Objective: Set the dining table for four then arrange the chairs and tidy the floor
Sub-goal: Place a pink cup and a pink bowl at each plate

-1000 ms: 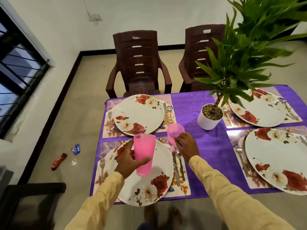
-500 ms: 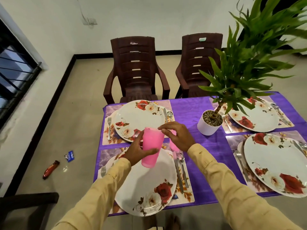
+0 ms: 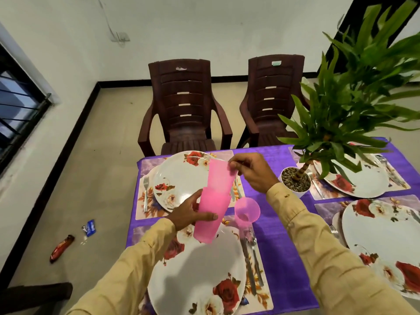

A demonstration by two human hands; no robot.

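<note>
- Chair sticker (image 3: 276, 63), floor wrappers (image 3: 61, 248): writing unreadable.
- Left grip (image 3: 188, 212) holds lower cup (image 3: 208, 223); right grip (image 3: 252, 171) pinches the rim of nested upper cup (image 3: 221, 176), over near plate (image 3: 197, 276).
- On the bench (image 3: 279, 235) stands a third cup (image 3: 247, 211) beside cutlery (image 3: 250, 258); plant pot (image 3: 295, 181) beyond.

No text, brand or number can be read. A small green sticker (image 3: 276, 63) is seen on the top rail of the right brown chair (image 3: 271, 119), and a torn white label (image 3: 181, 68) on the left brown chair (image 3: 181, 128), but any print on them is too small to be made out. Markings on the blue wrapper (image 3: 91, 227) and the red wrapper (image 3: 61, 248) lying on the floor (image 3: 102, 167) are blurred.
</note>
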